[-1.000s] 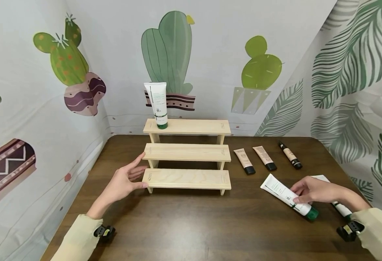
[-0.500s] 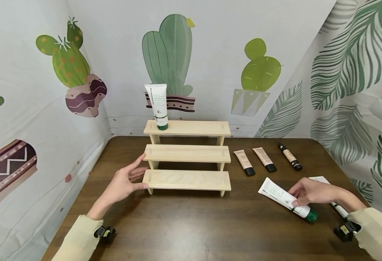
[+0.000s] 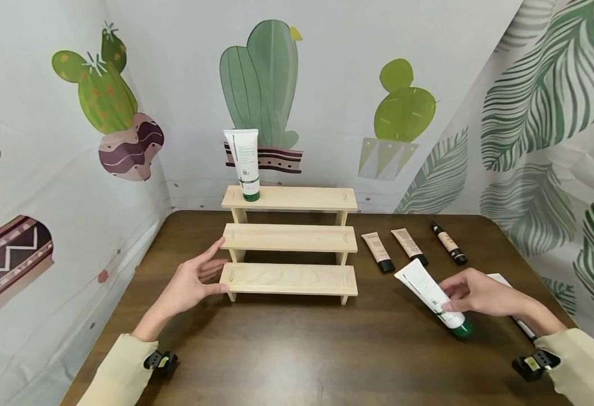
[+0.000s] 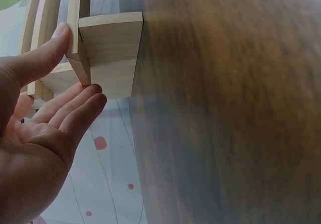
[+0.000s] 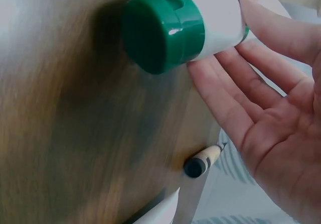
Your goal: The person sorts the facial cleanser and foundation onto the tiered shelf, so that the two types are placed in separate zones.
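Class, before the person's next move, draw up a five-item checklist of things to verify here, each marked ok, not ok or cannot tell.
1. Tube held: ok. The right hand holds the white tube between thumb and fingers.
2. Stand supported: ok. The left hand touches the left end of the wooden stand.
3. Room on the top shelf: ok. The standing tube takes only its left part.
4. Held tube upright: not ok. It is tilted.
5. Green cap tightly closed: cannot tell from these views.
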The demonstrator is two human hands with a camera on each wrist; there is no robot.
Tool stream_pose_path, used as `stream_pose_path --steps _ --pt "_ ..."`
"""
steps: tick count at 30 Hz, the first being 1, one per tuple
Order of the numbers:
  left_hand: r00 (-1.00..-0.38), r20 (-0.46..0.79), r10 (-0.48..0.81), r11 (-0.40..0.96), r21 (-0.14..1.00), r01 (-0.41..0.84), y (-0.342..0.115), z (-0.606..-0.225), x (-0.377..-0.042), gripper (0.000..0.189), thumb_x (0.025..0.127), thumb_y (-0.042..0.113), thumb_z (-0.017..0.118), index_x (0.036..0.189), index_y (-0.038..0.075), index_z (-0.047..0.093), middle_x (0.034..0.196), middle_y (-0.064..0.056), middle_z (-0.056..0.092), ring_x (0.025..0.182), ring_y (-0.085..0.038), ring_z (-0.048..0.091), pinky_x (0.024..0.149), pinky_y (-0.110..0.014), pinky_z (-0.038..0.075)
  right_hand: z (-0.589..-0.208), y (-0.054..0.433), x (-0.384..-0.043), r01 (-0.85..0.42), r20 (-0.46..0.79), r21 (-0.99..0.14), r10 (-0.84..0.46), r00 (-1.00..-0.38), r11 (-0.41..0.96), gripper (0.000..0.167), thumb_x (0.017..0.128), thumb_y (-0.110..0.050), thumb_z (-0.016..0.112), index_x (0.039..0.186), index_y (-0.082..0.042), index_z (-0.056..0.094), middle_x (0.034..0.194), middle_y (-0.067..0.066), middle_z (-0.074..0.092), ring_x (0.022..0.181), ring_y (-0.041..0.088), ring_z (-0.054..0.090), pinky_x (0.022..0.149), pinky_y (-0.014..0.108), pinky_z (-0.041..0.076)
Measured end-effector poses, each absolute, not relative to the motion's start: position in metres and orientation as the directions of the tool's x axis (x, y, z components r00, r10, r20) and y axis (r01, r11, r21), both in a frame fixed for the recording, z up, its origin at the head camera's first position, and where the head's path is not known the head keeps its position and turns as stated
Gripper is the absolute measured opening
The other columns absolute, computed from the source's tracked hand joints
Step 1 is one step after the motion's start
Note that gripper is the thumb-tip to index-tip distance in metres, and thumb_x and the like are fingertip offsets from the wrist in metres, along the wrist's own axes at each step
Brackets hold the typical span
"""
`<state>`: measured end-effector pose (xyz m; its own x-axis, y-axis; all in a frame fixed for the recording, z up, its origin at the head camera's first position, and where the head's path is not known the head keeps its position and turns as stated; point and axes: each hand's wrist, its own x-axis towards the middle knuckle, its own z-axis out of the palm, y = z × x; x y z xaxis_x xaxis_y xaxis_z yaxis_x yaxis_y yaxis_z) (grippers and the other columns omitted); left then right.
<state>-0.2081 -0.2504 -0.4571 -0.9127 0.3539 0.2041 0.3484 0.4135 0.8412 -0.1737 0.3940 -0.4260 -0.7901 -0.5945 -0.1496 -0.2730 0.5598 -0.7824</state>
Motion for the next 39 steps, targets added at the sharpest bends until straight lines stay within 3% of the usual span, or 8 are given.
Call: stream_pose_path --steps 19,39 --pt "-0.913 0.210 0.351 0.440 0.823 0.359 -0.252 -0.455 -0.206 0.110 0.079 -0.003 0.091 0.167 0.023 0.033 0.138 -0.028 0.063 0.127 -0.039 0.064 0.102 -0.046 0.056 -0.415 0.351 -0.167 -0.232 0.019 -0.798 -0.362 -0.932 0.556 0.037 0.094 -0.009 0.081 0.124 0.009 0.070 0.107 0.012 0.076 0.091 0.016 0.073 0.073 0.028 0.063" --pt "-0.910 0.220 0.351 0.438 0.821 0.367 -0.251 -0.457 -0.207 0.110 0.078 -0.005 0.091 0.167 0.024 0.034 0.137 -0.026 0.065 0.126 -0.038 0.064 0.101 -0.045 0.056 -0.391 0.302 -0.180 -0.313 0.218 -0.801 -0.239 -0.946 0.511 0.039 0.090 -0.004 0.084 0.124 0.009 0.072 0.107 0.017 0.077 0.091 0.009 0.074 0.074 0.020 0.061"
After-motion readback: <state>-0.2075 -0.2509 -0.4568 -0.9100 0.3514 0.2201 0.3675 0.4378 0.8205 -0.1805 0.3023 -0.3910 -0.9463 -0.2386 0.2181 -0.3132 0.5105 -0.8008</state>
